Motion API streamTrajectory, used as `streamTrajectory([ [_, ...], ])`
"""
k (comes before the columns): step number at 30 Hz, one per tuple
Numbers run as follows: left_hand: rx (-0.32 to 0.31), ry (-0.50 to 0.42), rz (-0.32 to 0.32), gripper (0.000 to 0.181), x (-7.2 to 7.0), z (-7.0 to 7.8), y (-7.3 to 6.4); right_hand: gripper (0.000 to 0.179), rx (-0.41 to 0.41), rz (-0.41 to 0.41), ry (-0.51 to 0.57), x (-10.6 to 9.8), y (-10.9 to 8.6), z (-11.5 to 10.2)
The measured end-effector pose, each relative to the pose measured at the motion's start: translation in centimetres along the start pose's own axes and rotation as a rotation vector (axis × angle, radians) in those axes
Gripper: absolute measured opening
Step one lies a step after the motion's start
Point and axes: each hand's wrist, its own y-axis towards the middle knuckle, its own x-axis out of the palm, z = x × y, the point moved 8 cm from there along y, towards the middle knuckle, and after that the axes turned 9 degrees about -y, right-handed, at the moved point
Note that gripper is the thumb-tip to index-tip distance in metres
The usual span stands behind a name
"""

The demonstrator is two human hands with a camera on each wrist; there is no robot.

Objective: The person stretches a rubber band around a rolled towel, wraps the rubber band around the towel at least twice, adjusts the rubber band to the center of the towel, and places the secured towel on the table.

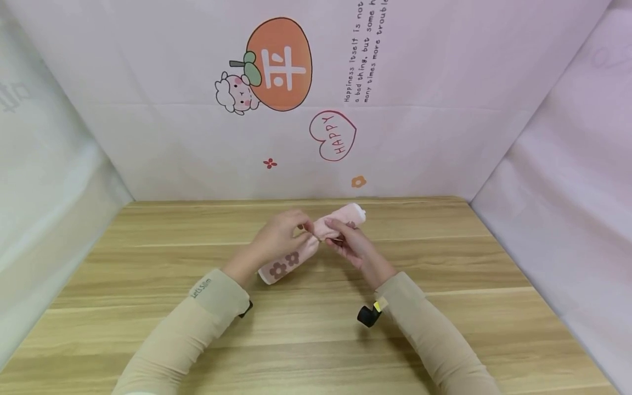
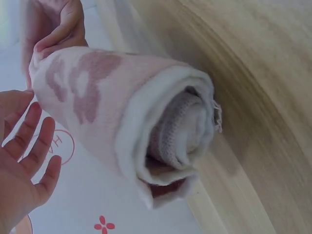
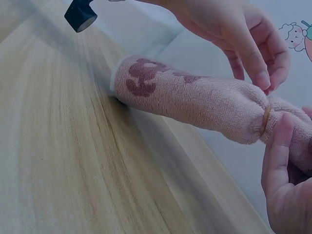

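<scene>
A pink towel (image 1: 308,249) with brownish flowers is rolled into a tube and slants across the table. A thin tan rubber band (image 3: 266,119) circles its middle, cinching the cloth into a narrow waist. My right hand (image 1: 353,241) grips the roll just past the band, thumb on top, fingers underneath. At the band, the thumb and forefinger of my left hand (image 1: 283,236) pinch it from the upper side. The left wrist view shows the other fingers (image 2: 41,146) of that hand spread loosely, and the roll's white spiral end (image 2: 168,131) facing the camera.
The wood-grain table (image 1: 316,340) runs back to a white printed backdrop (image 1: 419,148). Pale cloth walls (image 1: 568,192) stand on both sides. A black wrist camera (image 1: 367,316) sticks out below the right sleeve.
</scene>
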Motion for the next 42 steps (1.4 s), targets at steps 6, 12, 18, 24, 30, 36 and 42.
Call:
streamTrajectory([
  [6,0.099,0.152,-0.006,0.004,0.5,0.9,-0.1,0.023,0.029,0.076,-0.105,-0.5,-0.1,0.2],
  [12,0.2,0.253,-0.026,0.007,0.6,2.0,-0.2,0.027,0.023,0.093,-0.096,-0.5,-0.2,0.0],
  [18,0.227,0.374,-0.071,0.013,1.0,2.8,-0.1,0.026,-0.003,0.088,-0.083,-0.4,-0.2,-0.3],
  [24,0.194,0.388,-0.067,0.011,1.2,2.9,0.1,0.026,-0.03,0.069,-0.08,-0.2,-0.1,-0.4],
  [30,0.21,0.38,-0.083,0.009,1.1,3.1,0.1,0.025,-0.057,0.059,-0.093,0.1,-0.3,-0.8],
  [36,0.223,0.297,-0.076,0.007,1.0,2.9,-0.1,0.029,-0.052,0.087,-0.081,-0.2,-0.5,-1.2],
  [42,0.208,0.214,0.001,0.005,0.4,2.8,-0.2,0.029,-0.005,0.087,-0.07,-0.4,-0.5,-0.7],
])
